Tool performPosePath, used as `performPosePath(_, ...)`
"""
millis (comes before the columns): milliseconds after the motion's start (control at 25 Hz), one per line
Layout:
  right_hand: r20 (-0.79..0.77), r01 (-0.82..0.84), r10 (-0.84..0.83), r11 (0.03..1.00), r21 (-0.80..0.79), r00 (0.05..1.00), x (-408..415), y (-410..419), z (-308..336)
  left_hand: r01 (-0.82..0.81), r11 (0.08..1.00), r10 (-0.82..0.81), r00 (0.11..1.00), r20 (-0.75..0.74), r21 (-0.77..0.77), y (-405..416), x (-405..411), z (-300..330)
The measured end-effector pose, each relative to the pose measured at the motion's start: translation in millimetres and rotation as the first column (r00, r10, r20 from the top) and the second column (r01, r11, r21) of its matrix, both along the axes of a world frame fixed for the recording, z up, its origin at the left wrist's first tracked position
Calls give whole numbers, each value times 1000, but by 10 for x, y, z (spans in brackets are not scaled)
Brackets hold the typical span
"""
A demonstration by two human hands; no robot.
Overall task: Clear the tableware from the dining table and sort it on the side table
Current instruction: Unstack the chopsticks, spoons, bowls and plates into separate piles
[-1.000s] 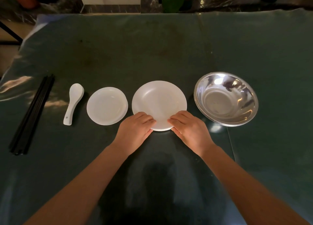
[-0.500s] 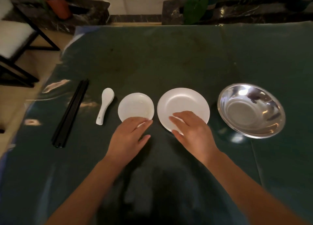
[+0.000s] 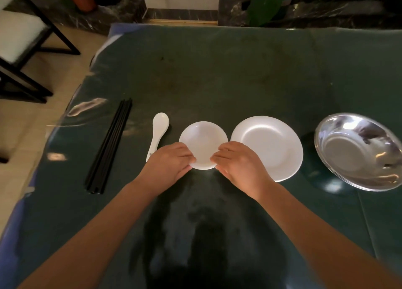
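A small white saucer lies on the dark green table. My left hand holds its near left rim and my right hand holds its near right rim, fingers curled over the edge. Right of it lies a larger white plate, partly covered by my right hand. A steel bowl sits at the far right. Left of the saucer lies a white ceramic spoon, its handle end hidden behind my left hand. A bundle of black chopsticks lies further left.
The green tablecloth covers the table, whose left edge runs diagonally past the chopsticks. A chair with a white cushion stands on the tiled floor at the left. Potted plants and a dark stone ledge stand behind the table.
Both hands moved left from the larger plate to the small saucer and now grip its near rim. The view shifted left too.
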State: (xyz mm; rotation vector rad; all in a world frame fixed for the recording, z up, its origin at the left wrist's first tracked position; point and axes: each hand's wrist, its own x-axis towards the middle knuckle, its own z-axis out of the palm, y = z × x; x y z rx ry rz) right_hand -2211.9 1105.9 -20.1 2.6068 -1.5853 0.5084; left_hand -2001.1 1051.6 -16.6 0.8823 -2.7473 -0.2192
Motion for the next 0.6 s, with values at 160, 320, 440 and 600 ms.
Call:
performPosePath(160,-4,27,-28,999,-18,1000,86,-112,-6,-15,999,15,1000,9,33,-145,49,23)
performPosePath(320,28,34,-33,999,-38,999,157,-239,-7,-33,998,31,999,35,51,-304,99,41)
performPosePath(440,28,43,-43,999,-22,999,179,-258,-18,-15,998,13,1000,24,57,-363,117,19)
performPosePath(600,10,99,-99,995,10,995,203,-236,-12,-81,992,87,994,-61,95,-332,280,-69)
